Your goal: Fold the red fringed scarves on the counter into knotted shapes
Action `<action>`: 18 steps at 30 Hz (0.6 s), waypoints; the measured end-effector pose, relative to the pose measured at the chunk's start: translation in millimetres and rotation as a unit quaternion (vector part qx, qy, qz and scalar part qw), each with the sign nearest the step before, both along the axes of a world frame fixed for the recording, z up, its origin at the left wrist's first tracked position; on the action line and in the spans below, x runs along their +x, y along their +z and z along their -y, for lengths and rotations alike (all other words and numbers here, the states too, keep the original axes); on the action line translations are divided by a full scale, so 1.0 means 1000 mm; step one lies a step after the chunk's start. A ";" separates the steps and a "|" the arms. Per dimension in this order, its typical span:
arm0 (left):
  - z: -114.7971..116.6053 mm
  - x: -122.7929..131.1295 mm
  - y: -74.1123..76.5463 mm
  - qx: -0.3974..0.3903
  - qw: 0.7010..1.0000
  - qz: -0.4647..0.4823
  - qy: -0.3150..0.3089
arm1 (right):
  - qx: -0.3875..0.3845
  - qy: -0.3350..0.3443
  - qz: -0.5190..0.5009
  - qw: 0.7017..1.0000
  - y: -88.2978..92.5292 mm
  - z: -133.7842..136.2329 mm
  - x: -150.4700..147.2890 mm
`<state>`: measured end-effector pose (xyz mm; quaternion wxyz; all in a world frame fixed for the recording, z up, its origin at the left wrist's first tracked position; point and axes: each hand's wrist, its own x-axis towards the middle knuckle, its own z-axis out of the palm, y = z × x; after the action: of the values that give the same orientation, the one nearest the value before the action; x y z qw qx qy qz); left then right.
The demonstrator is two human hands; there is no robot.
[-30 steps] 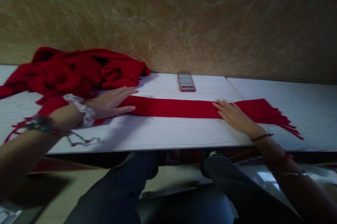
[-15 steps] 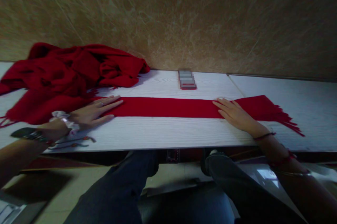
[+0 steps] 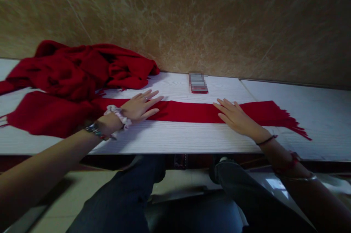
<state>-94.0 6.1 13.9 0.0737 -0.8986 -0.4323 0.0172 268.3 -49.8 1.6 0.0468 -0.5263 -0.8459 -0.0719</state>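
A long red scarf (image 3: 189, 111) lies folded into a narrow band across the white table (image 3: 178, 138), its fringed end at the right. My left hand (image 3: 139, 106) rests flat on the band left of the middle, fingers stretched out. My right hand (image 3: 236, 118) lies flat on the band further right, fingers spread. A white scrunchie and a bracelet sit on my left wrist.
A heap of crumpled red cloth (image 3: 82, 68) fills the table's back left, against the brown wall. A small flat device (image 3: 198, 83) lies at the back near the wall. My knees show under the table's front edge.
My left hand slid left along the scarf and has now come back right towards the middle. My right hand shifted slightly left.
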 end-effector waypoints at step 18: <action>-0.004 -0.049 -0.019 -0.052 0.998 0.009 -0.026 | -0.044 0.013 0.001 0.999 -0.011 -0.002 -0.027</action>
<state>-142.6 10.0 -5.3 0.0234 -0.9120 -0.4084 0.0297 240.9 -47.4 -9.4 0.0236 -0.5169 -0.8550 -0.0344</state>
